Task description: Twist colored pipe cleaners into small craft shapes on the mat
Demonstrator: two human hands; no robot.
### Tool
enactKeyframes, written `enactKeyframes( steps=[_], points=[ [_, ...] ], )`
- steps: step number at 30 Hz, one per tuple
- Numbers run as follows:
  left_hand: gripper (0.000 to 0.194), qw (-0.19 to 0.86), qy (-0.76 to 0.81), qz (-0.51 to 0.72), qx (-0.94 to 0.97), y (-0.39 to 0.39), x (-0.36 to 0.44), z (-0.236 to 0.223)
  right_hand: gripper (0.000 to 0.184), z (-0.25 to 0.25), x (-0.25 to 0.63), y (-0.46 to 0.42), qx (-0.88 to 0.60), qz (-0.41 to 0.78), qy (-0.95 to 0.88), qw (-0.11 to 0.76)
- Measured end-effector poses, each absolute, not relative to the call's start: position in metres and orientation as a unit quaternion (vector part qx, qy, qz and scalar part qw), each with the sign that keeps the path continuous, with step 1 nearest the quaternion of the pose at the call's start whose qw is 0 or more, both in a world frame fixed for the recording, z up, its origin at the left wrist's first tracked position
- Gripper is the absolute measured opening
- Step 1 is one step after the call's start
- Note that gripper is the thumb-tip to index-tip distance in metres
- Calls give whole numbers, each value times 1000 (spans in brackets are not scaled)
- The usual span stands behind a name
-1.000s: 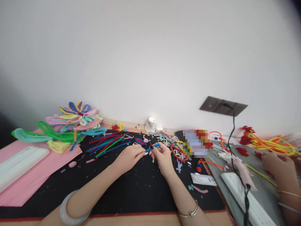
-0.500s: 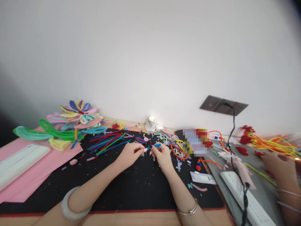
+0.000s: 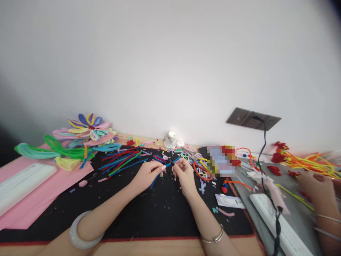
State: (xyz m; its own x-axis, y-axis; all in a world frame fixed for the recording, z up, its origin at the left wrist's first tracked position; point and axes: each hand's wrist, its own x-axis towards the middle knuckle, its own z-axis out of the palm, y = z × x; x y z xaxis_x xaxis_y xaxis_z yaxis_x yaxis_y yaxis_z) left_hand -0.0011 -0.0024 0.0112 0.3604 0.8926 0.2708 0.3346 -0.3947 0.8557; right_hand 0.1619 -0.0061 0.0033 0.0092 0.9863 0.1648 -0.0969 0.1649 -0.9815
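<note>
My left hand pinches a blue pipe cleaner between thumb and fingers; one end of it slants down below that hand. At the other side my right hand is closed on the same blue stem, its thumb and fingertips pressed together. The stretch between the hands is short and roughly level. Just behind the fingers lie a small red and blue piece and pink scraps. Left of my hands, red, blue and green pipe cleaners are spread over the black mat.
A pipe-cleaner flower and a white box stand left on pink paper. A paper cup is at the wall. Cut scraps and a power strip lie right, near another person's hand.
A blue length now hangs down beneath my left hand, where none showed before. My right fingers have shifted slightly on the stem. The other person's hand is nearly still.
</note>
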Motion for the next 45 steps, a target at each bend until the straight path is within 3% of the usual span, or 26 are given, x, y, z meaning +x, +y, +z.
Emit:
enactKeyframes(
  steps=[6,15,25,35,45],
  points=[
    [31,408,399,380,728,-5,0,14,12,3,162,-6,-404,522,-546,515],
    [30,438,425,357,707,-6,2,13,11,0,162,-7,-404,522,-538,525],
    [33,416,427,376,709,-4,1,9,4,4,159,-7,-406,521,-533,529],
    [33,445,475,389,652,0,0,9,11,0,160,-6,-397,515,-548,527],
    [30,420,425,357,718,-3,1,8,12,-1,164,-4,-434,490,-559,509]
  ],
)
